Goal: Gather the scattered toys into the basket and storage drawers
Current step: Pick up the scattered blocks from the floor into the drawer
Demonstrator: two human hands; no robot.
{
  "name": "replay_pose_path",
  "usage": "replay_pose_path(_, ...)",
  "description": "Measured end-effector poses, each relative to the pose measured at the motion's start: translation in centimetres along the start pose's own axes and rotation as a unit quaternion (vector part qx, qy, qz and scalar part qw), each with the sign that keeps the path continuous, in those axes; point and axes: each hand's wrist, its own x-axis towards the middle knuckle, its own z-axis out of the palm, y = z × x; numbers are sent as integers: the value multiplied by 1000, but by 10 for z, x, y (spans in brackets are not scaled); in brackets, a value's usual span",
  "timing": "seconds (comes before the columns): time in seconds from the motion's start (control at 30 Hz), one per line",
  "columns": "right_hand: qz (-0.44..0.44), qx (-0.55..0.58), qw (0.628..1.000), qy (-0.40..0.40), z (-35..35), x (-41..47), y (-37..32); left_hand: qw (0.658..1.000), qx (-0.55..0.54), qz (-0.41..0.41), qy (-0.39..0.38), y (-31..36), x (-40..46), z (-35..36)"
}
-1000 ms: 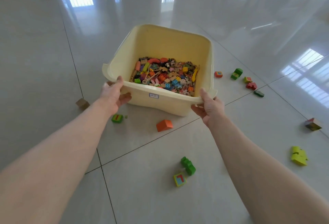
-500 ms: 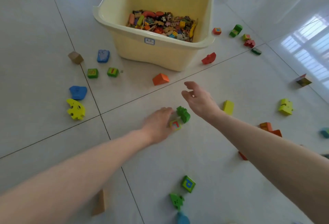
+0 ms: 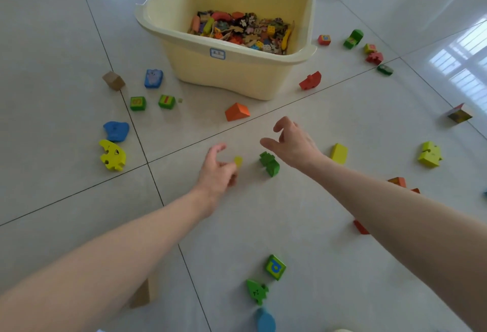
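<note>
Head view: we record glossy grey tiled floor (image 3: 329,226), cream basket (image 3: 237,75). Left hand (image 3: 218,170) now pinches small yellow block (image 3: 238,160), lifted; right hand (image 3: 292,144) loosely curled, empty.

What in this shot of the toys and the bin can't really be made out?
Head view only:
- Small block in the left hand: fingers cover most of it.
- Bin label: too small to read.
- Red piece: the right forearm hides most of it.
- Blue toy: cut by the bottom edge.
</note>
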Motion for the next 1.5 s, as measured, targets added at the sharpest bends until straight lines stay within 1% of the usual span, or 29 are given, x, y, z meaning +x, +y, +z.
replay_pose_path(0.03, -5, -10, 1000, -18, 1, 0, -1, 990, -126, -64, -8, 9, -1, -6)
replay_pose_path(0.07, -11, -22, 999, -44, 3, 0, -1, 969, -221, -106, -25, 18, -3, -13)
replay_pose_path(0.1, -18, -38, 996, -75, 5, 0, -1, 950, -281, -128, -43, 27, -7, -20)
replay_pose_path(0.17, -45, -87, 987, -130, 12, -2, 0, 928, -337, -140, -72, 36, -12, -29)
replay_pose_path(0.2, -60, -112, 982, -143, 14, -3, 0, 928, -333, -145, -78, 39, -14, -31)
replay_pose_path(0.27, -61, -108, 981, -150, 16, -10, -1, 956, -247, -138, -78, 39, -21, -30)
replay_pose_path(0.33, -27, -11, 984, -174, 14, -17, 0, 990, -64, -79, -103, 33, -30, -28)
replay_pose_path(0.37, -4, 54, 980, -190, 13, -23, 2, 990, 39, -40, -131, 25, -38, -25)
replay_pose_path(0.4, 15, 113, 973, -201, 10, -28, 3, 978, 135, -1, -162, 17, -45, -23)
replay_pose_path(0.47, 40, 198, 957, -210, 4, -43, 10, 923, 298, 67, -234, 0, -60, -13)
replay_pose_path(0.53, 71, 275, 938, -200, -1, -61, 19, 835, 447, 126, -294, -18, -70, 0)
replay_pose_path(0.6, 124, 353, 912, -171, -5, -77, 27, 749, 550, 178, -324, -34, -75, 15)
replay_pose_path(0.67, 168, 394, 894, -127, -9, -91, 32, 691, 601, 220, -338, -45, -76, 29)
replay_pose_path(0.73, 188, 391, 895, -102, -12, -103, 37, 618, 649, 262, -357, -52, -73, 38)
replay_pose_path(0.8, 191, 373, 902, -102, -12, -115, 38, 547, 687, 297, -375, -57, -71, 43)
replay_pose_path(0.83, 189, 358, 909, -100, -12, -120, 38, 526, 696, 305, -383, -59, -70, 43)
replay_pose_path(0.87, 181, 338, 918, -99, -11, -125, 38, 520, 696, 310, -387, -62, -69, 42)
replay_pose_path(0.9, 171, 314, 929, -99, -10, -130, 37, 531, 689, 309, -384, -64, -68, 42)
replay_pose_path(0.93, 159, 289, 939, -103, -7, -134, 36, 560, 677, 302, -371, -66, -67, 40)
replay_pose_path(1.0, 139, 222, 959, -109, 1, -140, 34, 647, 642, 255, -322, -63, -62, 35)
replay_pose_path(1.07, 109, 117, 982, -99, 9, -146, 30, 738, 588, 184, -276, -55, -56, 28)
replay_pose_path(1.13, 1, -50, 993, -107, 17, -155, 25, 859, 446, 93, -232, -45, -50, 17)
replay_pose_path(1.17, -82, -125, 980, -134, 23, -162, 22, 907, 367, 50, -203, -40, -47, 12)
replay_pose_path(1.2, -167, -179, 952, -182, 29, -170, 19, 934, 312, 21, -174, -34, -46, 5)
replay_pose_path(1.27, -304, -276, 868, -278, 45, -184, 13, 961, 239, -15, -139, -24, -47, -6)
replay_pose_path(1.33, -408, -338, 782, -328, 63, -192, 15, 976, 169, -40, -130, -17, -53, -15)
replay_pose_path(1.37, -441, -359, 748, -342, 72, -194, 19, 980, 145, -45, -126, -13, -56, -19)
replay_pose_path(1.43, -475, -413, 700, -338, 83, -193, 24, 984, 122, -46, -117, -10, -62, -24)
replay_pose_path(1.5, -517, -429, 678, -298, 87, -188, 26, 988, 100, -48, -107, -8, -67, -25)
